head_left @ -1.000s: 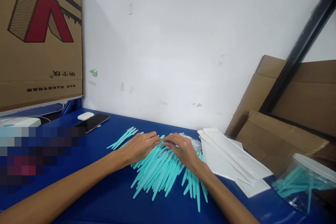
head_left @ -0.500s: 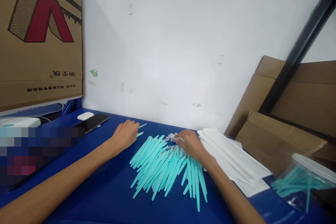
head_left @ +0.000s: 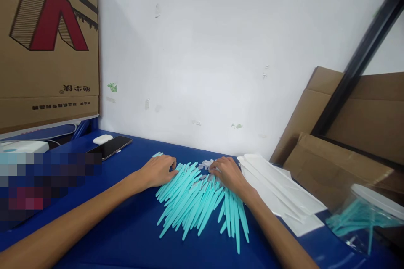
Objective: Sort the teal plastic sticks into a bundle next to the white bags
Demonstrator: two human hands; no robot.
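- A clear plastic jar (head_left: 366, 218) with a pale lid is lying tilted at the right edge of the desk (head_left: 126, 235); several of the same teal sticks are showing through its wall, and its lower part is running out of the frame.
- The pile of teal sticks (head_left: 195, 201) is lying fanned out on the blue desk, between the 2 forearms, its far ends pointing toward the white wall.
- The left hand (head_left: 158, 171) is resting at the pile's far left edge, fingers curled loosely with their tips touching the outermost sticks; it is not clearly gripping anything.
- The right hand (head_left: 230, 174) is lying palm-down on the far right part of the pile, fingers spread flat and pressing on the sticks, clasping none that can be seen.
- A small pale clump under the right fingertips is possibly a bundle of clear or white pieces, but it is too small to make out.
- A stack of white sleeves (head_left: 277, 193) is lying just right of the pile, touching its edge.
- A phone (head_left: 110, 147) and a white case (head_left: 102, 139) are sitting at the far left of the desk.
- A patch at the left is blurred out, hiding what is lying there.
- A cardboard box (head_left: 47, 50) is being cut off at the top left, and flat cardboard (head_left: 362, 134) is leaning at the right.
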